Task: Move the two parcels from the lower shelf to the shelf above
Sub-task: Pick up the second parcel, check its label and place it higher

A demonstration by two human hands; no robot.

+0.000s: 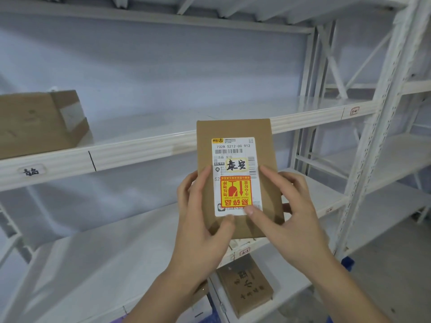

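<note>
brown parcel (235, 129), red-yellow sticker (236, 192), white shelf (144, 145)

A flat brown cardboard parcel (235, 178) is up in the air, label side facing the camera, white shipping label with a red-and-yellow fragile sticker printed upside down. The second parcel (39, 122), a bigger brown box, sits on the upper shelf (144, 148) at far left.

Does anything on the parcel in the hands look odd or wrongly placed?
Yes. On the flat brown cardboard parcel, held by the left hand and right hand, the red and yellow fragile sticker is upside down relative to the white shipping label it partly covers.
</note>
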